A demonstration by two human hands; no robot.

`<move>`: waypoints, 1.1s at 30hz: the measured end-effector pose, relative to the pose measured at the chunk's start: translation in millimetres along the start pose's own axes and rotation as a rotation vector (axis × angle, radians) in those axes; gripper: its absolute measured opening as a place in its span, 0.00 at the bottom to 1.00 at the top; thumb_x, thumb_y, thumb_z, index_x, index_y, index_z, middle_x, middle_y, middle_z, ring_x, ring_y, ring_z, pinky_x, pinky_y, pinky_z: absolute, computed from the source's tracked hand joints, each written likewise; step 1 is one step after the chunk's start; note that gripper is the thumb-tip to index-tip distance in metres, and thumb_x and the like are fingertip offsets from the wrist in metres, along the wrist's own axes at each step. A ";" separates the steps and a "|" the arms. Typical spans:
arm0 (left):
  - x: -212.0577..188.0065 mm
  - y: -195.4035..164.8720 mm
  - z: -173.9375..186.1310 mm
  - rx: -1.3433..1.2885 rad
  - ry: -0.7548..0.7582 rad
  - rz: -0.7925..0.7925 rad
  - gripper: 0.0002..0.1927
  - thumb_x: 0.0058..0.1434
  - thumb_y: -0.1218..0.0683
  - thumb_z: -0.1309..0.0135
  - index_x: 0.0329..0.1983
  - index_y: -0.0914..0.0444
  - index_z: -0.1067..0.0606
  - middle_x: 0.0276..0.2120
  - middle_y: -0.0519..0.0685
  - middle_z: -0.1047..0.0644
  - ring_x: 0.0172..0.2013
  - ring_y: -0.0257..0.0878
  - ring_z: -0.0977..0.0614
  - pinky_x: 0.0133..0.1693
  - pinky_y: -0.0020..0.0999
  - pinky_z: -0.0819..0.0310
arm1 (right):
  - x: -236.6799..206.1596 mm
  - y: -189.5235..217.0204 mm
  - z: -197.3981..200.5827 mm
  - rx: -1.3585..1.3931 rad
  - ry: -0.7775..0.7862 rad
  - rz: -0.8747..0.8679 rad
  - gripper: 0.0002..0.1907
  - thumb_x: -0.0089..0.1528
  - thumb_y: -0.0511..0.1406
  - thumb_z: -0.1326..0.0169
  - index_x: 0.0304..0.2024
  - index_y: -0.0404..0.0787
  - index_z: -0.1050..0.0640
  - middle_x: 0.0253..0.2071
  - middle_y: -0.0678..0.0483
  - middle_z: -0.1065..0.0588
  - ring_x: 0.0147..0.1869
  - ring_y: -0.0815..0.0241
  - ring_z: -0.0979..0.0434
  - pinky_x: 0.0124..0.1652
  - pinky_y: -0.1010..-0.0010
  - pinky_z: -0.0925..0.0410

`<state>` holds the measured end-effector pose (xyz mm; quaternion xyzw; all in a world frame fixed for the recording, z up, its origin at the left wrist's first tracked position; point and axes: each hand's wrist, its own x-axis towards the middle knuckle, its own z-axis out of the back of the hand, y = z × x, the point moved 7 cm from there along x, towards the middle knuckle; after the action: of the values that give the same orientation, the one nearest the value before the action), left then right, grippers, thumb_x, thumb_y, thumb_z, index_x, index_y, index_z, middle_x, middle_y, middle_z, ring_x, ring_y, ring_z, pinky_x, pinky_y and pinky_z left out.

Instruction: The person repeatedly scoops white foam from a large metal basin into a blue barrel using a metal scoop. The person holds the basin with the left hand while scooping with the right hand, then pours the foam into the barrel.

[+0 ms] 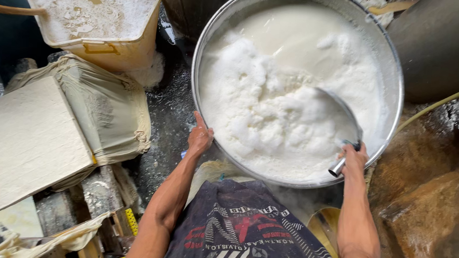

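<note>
Scooping at the foam now, I am gripping the metal handle of a ladle (pixel 342 132) in my right hand (pixel 354 160), fingers clenched round the shaft just at the near rim of the big steel basin (pixel 396 76). The ladle's round bowl is tipped on edge and is sitting half sunk in the white froth, right of the middle. My left hand (pixel 200 137) is resting flat against the basin's outer rim on the near left side, fingers stretched out and pointing away from me, thumb out, pressing on the metal and gripping nothing.

Inside the basin, creamy white liquid (pixel 295 34) is lying smooth along the far side, while a thick heap of bubbly foam (pixel 258 109) is crowding the left and near parts, right up to the ladle.

Off to my left, a square pale yellow tub (pixel 122 51) is standing well apart from the basin, holding frothy liquid with brownish patches. Just this side of it, a cloth-wrapped block (pixel 102 104) is sitting with a flat pale board (pixel 21 138) lying tilted over it. A yellowish hose (pixel 441 103) is running away from the basin's right edge, over wet brown stone (pixel 428 213). The floor (pixel 169 108) between tub and basin is dark, wet and speckled with white. My dark printed apron (pixel 244 232) is filling the bottom of the view, between my two forearms.
</note>
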<state>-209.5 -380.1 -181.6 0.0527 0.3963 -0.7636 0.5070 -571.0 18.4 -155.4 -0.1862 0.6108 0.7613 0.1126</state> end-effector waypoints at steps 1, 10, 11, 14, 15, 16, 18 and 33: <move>0.8 -0.2 -1.8 -0.013 0.015 0.001 0.51 0.67 0.50 0.50 0.78 0.67 0.71 0.39 0.70 0.20 0.39 0.63 0.17 0.46 0.55 0.23 | -5.5 -9.8 7.8 0.083 -0.012 -0.049 0.26 0.58 0.25 0.47 0.58 0.43 0.32 0.27 0.53 0.29 0.20 0.62 0.31 0.19 0.67 0.33; 7.6 0.9 -13.8 0.012 0.005 0.029 0.50 0.67 0.51 0.50 0.77 0.68 0.71 0.40 0.68 0.20 0.40 0.62 0.17 0.47 0.54 0.23 | 5.5 -70.9 -49.5 0.577 0.079 -0.431 0.10 0.58 0.31 0.46 0.42 0.43 0.27 0.22 0.59 0.30 0.21 0.63 0.30 0.24 0.69 0.32; 8.2 1.0 -15.0 0.018 0.002 0.038 0.50 0.67 0.51 0.51 0.77 0.68 0.71 0.40 0.69 0.20 0.40 0.62 0.17 0.47 0.54 0.23 | 14.8 -68.5 -64.6 0.593 0.126 -0.417 0.08 0.58 0.31 0.46 0.40 0.41 0.27 0.21 0.57 0.31 0.22 0.61 0.29 0.25 0.68 0.31; 9.9 -1.4 -19.8 0.027 0.003 0.075 0.49 0.68 0.51 0.51 0.77 0.67 0.71 0.40 0.69 0.20 0.40 0.62 0.16 0.47 0.54 0.23 | 42.8 -52.0 -106.7 0.600 0.215 -0.366 0.05 0.60 0.31 0.46 0.36 0.42 0.29 0.22 0.56 0.30 0.22 0.58 0.29 0.26 0.67 0.30; 11.0 -1.2 -20.7 0.025 0.007 0.097 0.49 0.68 0.51 0.52 0.77 0.67 0.71 0.40 0.68 0.20 0.39 0.61 0.16 0.47 0.54 0.23 | 52.3 -46.9 -121.0 0.612 0.231 -0.375 0.05 0.59 0.30 0.46 0.37 0.43 0.29 0.22 0.56 0.30 0.22 0.58 0.29 0.26 0.66 0.30; 12.4 -1.8 -22.2 0.021 0.010 0.118 0.49 0.68 0.51 0.52 0.77 0.67 0.71 0.40 0.68 0.20 0.39 0.61 0.16 0.47 0.54 0.22 | 60.8 -40.3 -137.8 0.624 0.247 -0.382 0.06 0.59 0.30 0.46 0.37 0.43 0.29 0.23 0.56 0.30 0.22 0.58 0.29 0.26 0.66 0.30; 14.4 -2.1 -24.6 0.027 0.012 0.139 0.48 0.69 0.51 0.53 0.78 0.66 0.70 0.40 0.68 0.20 0.38 0.61 0.16 0.45 0.54 0.21 | 74.6 -23.1 -173.7 0.678 0.343 -0.419 0.08 0.58 0.30 0.46 0.39 0.44 0.29 0.22 0.55 0.30 0.21 0.58 0.30 0.25 0.64 0.32; 24.0 -2.8 -32.0 0.030 0.009 0.344 0.47 0.70 0.52 0.55 0.79 0.60 0.71 0.37 0.68 0.19 0.35 0.59 0.16 0.44 0.55 0.21 | 127.5 109.4 -367.9 0.012 0.494 -0.012 0.26 0.55 0.29 0.47 0.56 0.32 0.32 0.26 0.49 0.28 0.20 0.58 0.29 0.19 0.64 0.32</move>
<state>-233.6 -376.2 -213.4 0.1306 0.3725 -0.6711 0.6276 -676.4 -371.3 -179.8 -0.3698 0.6231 0.6884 -0.0346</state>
